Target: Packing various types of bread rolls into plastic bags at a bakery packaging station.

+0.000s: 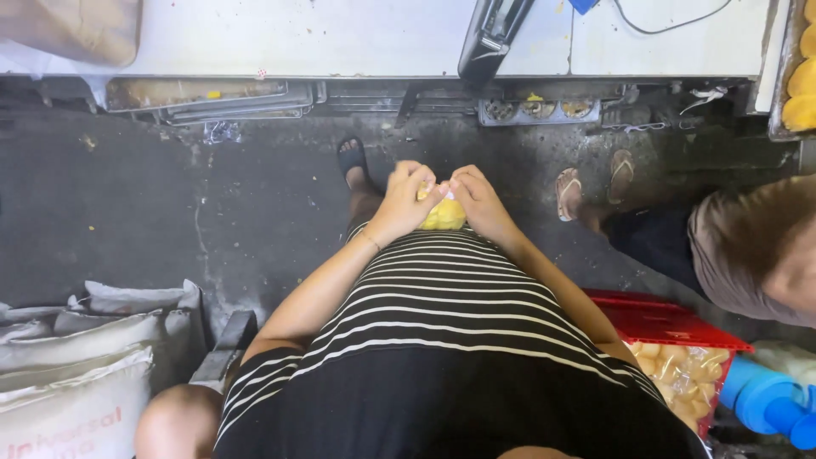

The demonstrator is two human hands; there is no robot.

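Seated over a dark concrete floor [255, 212], a person in a striped top pinches the neck of a small clear bag of yellow pieces [444, 214] with both hands. The left hand [406, 200] and right hand [476, 197] clench its gathered top; the bag hangs just beneath them, near the lap. It looks light, soft and slippery, best held at the neck.

The dark, stained concrete floor [170, 212] carries white woven sacks [76, 365] stacked at the lower left, a red crate [663, 319] at the right with a clear bag of pale yellow pieces [680, 370] beside it, and 3 sandalled feet. Above, a white table [323, 38] edge spans the top, with metal trays [212, 98] tucked underneath.
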